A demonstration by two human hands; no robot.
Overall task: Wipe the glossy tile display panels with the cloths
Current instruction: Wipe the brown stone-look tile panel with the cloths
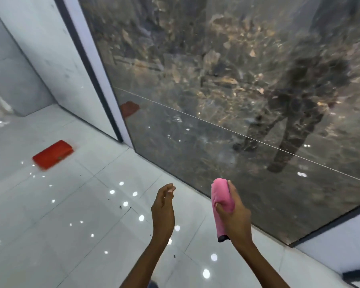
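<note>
Plainly the dark glossy panel (227, 84) could end up smeared, since the folded pink cloth (221, 204) gripped in the right hand (235, 213) hangs short of it, while the left hand (163, 208) is loose and empty.

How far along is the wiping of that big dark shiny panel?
Done: hard to tell; the dark marbled panel is glossy enough to mirror the room, but nothing marks which areas were wiped. In hand: the right hand grips a bunched pink cloth just short of the panel's lower edge, not touching it; the left hand holds nothing. Left: apparently the wiping itself. A red cloth lies unused on the floor.
</note>
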